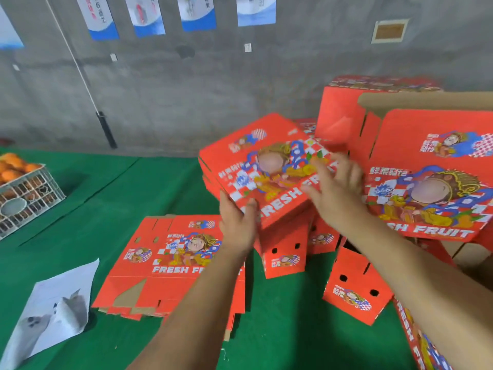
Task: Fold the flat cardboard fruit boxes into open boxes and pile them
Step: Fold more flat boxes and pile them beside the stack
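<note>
A green tabletop (80, 182) runs up to a grey concrete wall (186, 89) hung with blue-and-white posters (197, 12).

The left hand (237, 225) grips the near left edge of a folded red box (266, 166), thumb on its printed top and fingers curled under. The right hand (336, 188) lies on the box's right part with fingers spread and fairly straight; it presses the top rather than clasping it. This box is tilted and sits on top of other folded ones in a pile (285, 252) at the middle of the tabletop, whose side panels with small round holes face the camera.

To the left of the pile, just under the left forearm, lies a stack of flat boxes (160, 265), still unfolded, print side up. To the right, larger opened boxes (426, 169) lean in a heap, their lower parts cut off by the frame edge. How many boxes the pile holds is hard to tell.

At the far left a grey plastic crate (26, 198) holds oranges (13, 166). A crumpled sheet of paper (53, 311) lies at the near left. A black-handled pole (106, 129) leans on the wall.
</note>
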The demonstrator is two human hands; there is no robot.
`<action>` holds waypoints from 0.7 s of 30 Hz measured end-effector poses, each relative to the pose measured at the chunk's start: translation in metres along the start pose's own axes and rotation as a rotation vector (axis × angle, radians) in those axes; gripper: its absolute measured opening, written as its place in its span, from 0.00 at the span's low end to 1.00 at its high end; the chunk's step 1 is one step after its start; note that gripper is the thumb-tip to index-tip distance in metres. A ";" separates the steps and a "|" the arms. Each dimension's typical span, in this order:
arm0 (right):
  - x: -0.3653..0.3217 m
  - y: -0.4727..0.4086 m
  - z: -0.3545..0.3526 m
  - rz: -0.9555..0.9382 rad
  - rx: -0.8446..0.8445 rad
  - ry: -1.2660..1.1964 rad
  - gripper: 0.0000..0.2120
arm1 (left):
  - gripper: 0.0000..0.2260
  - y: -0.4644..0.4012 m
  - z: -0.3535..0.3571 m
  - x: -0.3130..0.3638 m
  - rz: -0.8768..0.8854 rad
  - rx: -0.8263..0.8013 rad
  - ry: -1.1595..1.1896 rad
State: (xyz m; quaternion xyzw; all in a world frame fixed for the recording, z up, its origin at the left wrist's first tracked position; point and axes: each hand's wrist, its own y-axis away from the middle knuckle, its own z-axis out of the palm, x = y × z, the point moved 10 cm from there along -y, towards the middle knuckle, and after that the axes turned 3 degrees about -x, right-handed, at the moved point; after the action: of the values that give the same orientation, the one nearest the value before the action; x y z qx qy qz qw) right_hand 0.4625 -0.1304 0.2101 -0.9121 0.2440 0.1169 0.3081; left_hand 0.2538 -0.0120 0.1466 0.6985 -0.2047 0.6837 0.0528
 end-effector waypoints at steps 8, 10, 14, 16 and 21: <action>-0.036 0.046 0.051 -0.043 -0.291 -0.279 0.37 | 0.38 0.006 0.017 -0.029 -0.260 0.137 0.054; -0.043 0.050 0.054 -0.115 -0.321 -0.152 0.41 | 0.34 0.014 0.019 -0.035 -0.274 0.134 0.105; -0.043 0.045 0.052 -0.118 -0.217 0.019 0.39 | 0.32 0.014 0.024 -0.063 -0.441 0.044 0.285; -0.045 0.047 0.054 -0.142 -0.189 0.028 0.36 | 0.33 0.006 0.018 -0.071 -0.495 0.015 0.302; -0.032 0.049 0.051 -0.256 -0.271 -0.156 0.29 | 0.33 -0.007 -0.025 -0.081 -0.541 0.194 0.448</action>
State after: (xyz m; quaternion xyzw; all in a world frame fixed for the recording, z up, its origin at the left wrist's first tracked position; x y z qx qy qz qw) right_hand 0.4067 -0.1214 0.1569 -0.9570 0.0835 0.1787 0.2129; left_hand 0.2345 0.0206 0.0707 0.5620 0.0701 0.7973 0.2087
